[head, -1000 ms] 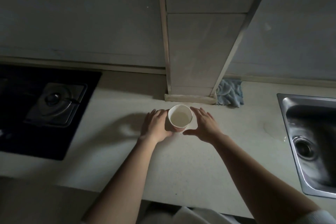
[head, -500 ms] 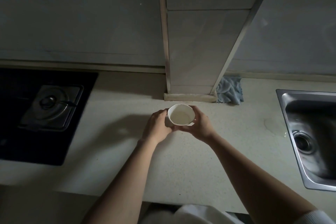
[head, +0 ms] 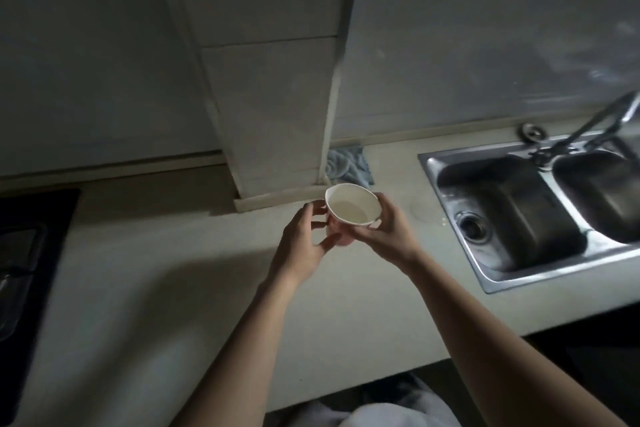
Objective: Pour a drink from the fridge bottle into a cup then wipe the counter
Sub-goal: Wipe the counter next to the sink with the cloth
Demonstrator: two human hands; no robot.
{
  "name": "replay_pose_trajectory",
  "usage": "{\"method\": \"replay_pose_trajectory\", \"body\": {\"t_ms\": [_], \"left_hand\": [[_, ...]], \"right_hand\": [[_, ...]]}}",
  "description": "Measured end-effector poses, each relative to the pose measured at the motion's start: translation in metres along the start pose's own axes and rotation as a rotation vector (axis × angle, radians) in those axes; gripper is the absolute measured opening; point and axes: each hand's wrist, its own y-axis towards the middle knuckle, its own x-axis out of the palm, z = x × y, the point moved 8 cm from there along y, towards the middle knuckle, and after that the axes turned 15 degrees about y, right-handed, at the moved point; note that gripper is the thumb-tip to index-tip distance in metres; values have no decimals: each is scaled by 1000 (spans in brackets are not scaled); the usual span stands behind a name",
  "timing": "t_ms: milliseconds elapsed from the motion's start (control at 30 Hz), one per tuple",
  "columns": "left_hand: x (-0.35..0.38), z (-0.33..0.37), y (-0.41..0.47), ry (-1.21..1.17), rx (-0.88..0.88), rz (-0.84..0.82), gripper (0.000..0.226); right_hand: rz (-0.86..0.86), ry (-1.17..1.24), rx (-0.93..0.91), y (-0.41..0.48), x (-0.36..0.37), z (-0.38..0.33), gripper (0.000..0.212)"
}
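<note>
A white paper cup [head: 351, 206] with pale liquid inside is held above the pale counter [head: 194, 288], tilted toward the right. My right hand [head: 386, 236] grips its right side, fingers curled round the wall. My left hand [head: 304, 243] is at its left side with loosely spread fingers touching the lower wall. A blue-grey cloth [head: 348, 168] lies crumpled on the counter at the foot of the tiled pillar [head: 273, 114], just behind the cup. No bottle is in view.
A steel double sink [head: 519, 218] with a tap [head: 595, 125] sits to the right. A black hob [head: 24, 270] fills the left edge. A faint wet ring [head: 424, 210] marks the counter between cup and sink. The tiled wall runs behind.
Both hands closed on the cup and lifted it off the counter; it now tilts rightward. The camera swung right, bringing more of the sink and the tap into view.
</note>
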Motion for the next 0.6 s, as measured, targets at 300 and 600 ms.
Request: {"method": "replay_pose_trajectory", "body": {"t_ms": [300, 600], "left_hand": [[70, 94, -3, 13, 108, -90, 57], [125, 172, -5, 36, 46, 41, 56]], "right_hand": [[93, 26, -68, -26, -107, 1, 67], [-80, 92, -166, -18, -189, -6, 73]]}}
